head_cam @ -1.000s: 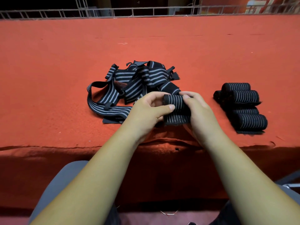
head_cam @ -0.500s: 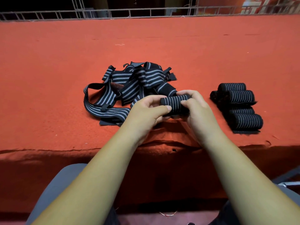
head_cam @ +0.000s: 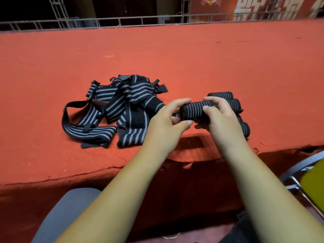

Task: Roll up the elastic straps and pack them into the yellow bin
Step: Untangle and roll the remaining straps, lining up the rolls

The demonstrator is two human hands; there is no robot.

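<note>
Rolled strap [head_cam: 194,110] between left hand [head_cam: 163,124] and right hand [head_cam: 221,119], fingers [head_cam: 213,99] tight around it

Woven cloth straps [head_cam: 112,106] (matt felt table [head_cam: 175,58])

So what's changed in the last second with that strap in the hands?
The left hand and right hand finished winding the roll, lifted it off the red table and carried it right, toward the stack of rolled straps. Both still grip it. The loose pile and the stack lie as before.
</note>
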